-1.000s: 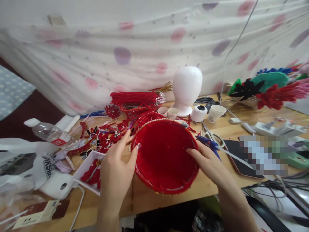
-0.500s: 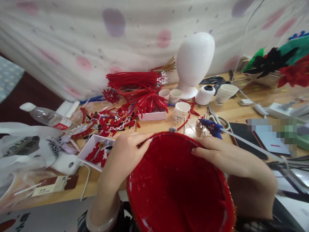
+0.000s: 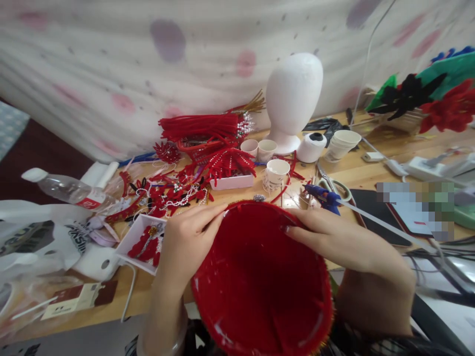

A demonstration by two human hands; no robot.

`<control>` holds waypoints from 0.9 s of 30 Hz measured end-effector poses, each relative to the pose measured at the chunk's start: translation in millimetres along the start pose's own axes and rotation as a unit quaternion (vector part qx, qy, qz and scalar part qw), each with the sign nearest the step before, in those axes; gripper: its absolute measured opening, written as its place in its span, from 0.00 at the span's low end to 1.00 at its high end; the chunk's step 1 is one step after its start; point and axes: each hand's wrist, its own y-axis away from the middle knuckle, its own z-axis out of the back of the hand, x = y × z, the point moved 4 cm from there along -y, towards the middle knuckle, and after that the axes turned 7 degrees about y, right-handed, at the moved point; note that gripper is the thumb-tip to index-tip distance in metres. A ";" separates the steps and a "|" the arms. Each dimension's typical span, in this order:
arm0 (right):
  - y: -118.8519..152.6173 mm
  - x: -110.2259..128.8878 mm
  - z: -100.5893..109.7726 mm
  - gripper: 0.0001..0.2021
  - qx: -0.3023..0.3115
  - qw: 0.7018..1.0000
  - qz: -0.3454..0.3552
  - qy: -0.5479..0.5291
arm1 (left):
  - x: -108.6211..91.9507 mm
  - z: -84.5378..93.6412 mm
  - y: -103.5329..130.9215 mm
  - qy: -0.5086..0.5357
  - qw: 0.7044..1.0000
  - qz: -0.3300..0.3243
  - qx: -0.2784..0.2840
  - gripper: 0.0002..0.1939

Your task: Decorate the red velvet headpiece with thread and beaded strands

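A large red bowl-shaped piece point(image 3: 260, 277) with a glossy inside and gold trim at its rim fills the lower middle, its hollow side facing me. My left hand point(image 3: 195, 230) grips the upper left rim, thumb near the inside edge and fingers behind it. On the upper right rim, my right hand point(image 3: 319, 235) pinches the edge, one fingertip inside the hollow. A small silvery ornament point(image 3: 259, 198) shows at the top of the rim, between the two hands.
Behind stand a white foam head point(image 3: 295, 94), paper cups point(image 3: 277, 173), a thread cone point(image 3: 311, 147) and red stems point(image 3: 200, 126). A blue glue gun point(image 3: 324, 197) and scissors point(image 3: 334, 185) lie right. A white box point(image 3: 139, 242), bottle point(image 3: 70, 190) and plastic bags are left.
The red piece has shifted slightly left and turned a little in both hands, so it looks narrower. Both hands have moved a bit left with it, keeping their hold.
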 end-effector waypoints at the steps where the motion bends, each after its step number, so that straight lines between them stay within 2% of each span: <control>1: -1.1 2.3 -0.4 0.12 -0.018 1.000 0.015 -0.003 | -0.4 1.6 -0.4 -0.009 0.999 -0.019 -0.029 0.08; 3: -4.1 7.0 -0.5 0.12 -0.078 0.996 0.047 -0.007 | -1.9 3.4 -0.2 -0.025 0.995 -0.055 -0.081 0.09; 5: -8.3 9.6 -1.4 0.19 -0.151 0.986 0.073 -0.023 | -3.0 2.9 2.4 -0.037 0.988 -0.080 -0.126 0.12; 7: -14.1 8.0 -5.6 0.24 -0.212 0.973 0.082 -0.043 | -2.6 0.1 7.9 -0.047 0.981 -0.086 -0.166 0.16; 9: -20.4 3.6 -13.5 0.26 -0.259 0.960 0.092 -0.050 | -0.4 -4.5 14.9 -0.048 0.977 -0.074 -0.192 0.18; 13: -29.3 -8.5 -34.0 0.27 -0.300 0.943 0.125 -0.068 | 4.5 -15.9 24.0 -0.002 0.985 -0.029 -0.170 0.18; 17: -28.5 -16.5 -47.2 0.29 -0.315 0.937 0.132 -0.076 | 0.6 -20.0 24.8 0.032 0.986 -0.021 -0.162 0.17; 22: -22.4 -15.4 -51.2 0.33 -0.347 0.917 0.173 -0.091 | -7.1 -21.6 27.6 0.081 0.983 0.005 -0.164 0.13; 27: -21.7 -11.8 -51.0 0.32 -0.363 0.907 0.193 -0.092 | -10.3 -18.2 30.9 0.144 0.978 0.056 -0.142 0.10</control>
